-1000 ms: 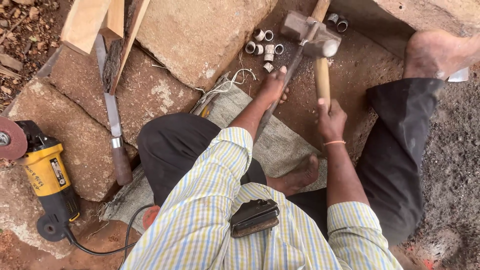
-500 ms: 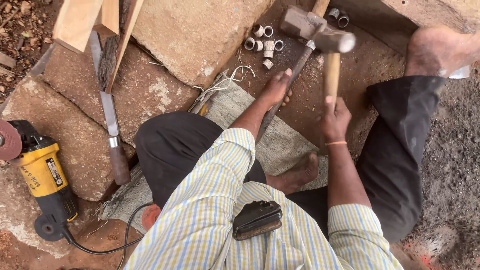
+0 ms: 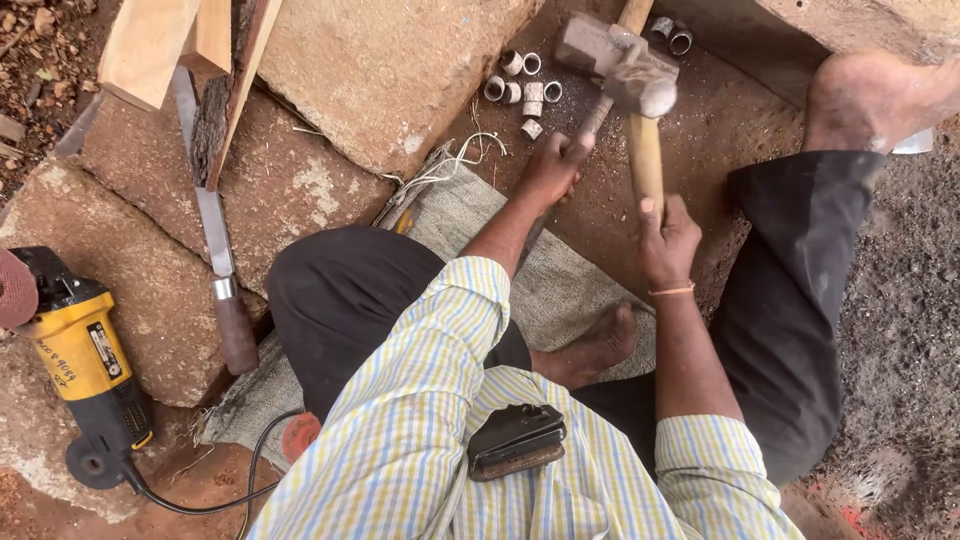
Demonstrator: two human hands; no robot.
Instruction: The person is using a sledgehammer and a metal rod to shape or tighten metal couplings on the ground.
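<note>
My right hand (image 3: 668,238) grips the wooden handle of a sledge hammer (image 3: 640,85), whose steel head is raised over the dirt. My left hand (image 3: 553,165) is closed around a thin metal rod (image 3: 598,108), probably a chisel, that slants up toward the hammer head. The rod's upper tip lies right under the hammer head. I sit cross-legged on a grey sack (image 3: 560,290), one bare foot (image 3: 590,350) tucked in and the other (image 3: 880,95) out to the right.
Several short white pipe pieces (image 3: 522,92) lie on the dirt near the rod. Big stone slabs (image 3: 380,70) fill the left. A long knife with a wooden handle (image 3: 222,275) and wood planks (image 3: 165,45) rest there. A yellow angle grinder (image 3: 80,365) lies far left.
The hammer head has shifted slightly right and down toward the rod's top. My left hand keeps the rod in the same place.
</note>
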